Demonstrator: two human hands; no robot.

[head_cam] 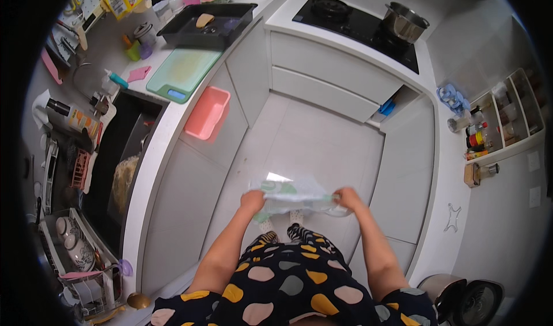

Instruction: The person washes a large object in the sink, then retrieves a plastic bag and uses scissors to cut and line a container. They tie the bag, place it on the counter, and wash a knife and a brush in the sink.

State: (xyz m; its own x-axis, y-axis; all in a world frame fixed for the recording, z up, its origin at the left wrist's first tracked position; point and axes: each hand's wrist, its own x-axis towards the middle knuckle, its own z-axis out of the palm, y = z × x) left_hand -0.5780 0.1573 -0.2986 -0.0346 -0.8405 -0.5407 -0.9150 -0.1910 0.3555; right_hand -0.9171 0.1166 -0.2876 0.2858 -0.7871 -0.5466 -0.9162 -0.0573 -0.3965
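A thin, translucent plastic bag (298, 198) with green print is stretched out in front of my body, above the tiled floor. My left hand (253, 201) grips its left end, and my right hand (346, 197) pinches the right end. Blur softens the bag's outline, so I cannot tell whether its mouth is spread. Nothing else shows in either hand. Part of my feet and the floor is hidden behind the bag.
On the left counter are a green cutting board (185, 73), a dark tray (209, 25) and a sink (108, 170). A pink bin (208, 113) hangs on the cabinet front. Ahead, a steel pot (404, 22) stands on the black cooktop (354, 30). A spice rack (503, 116) is at right.
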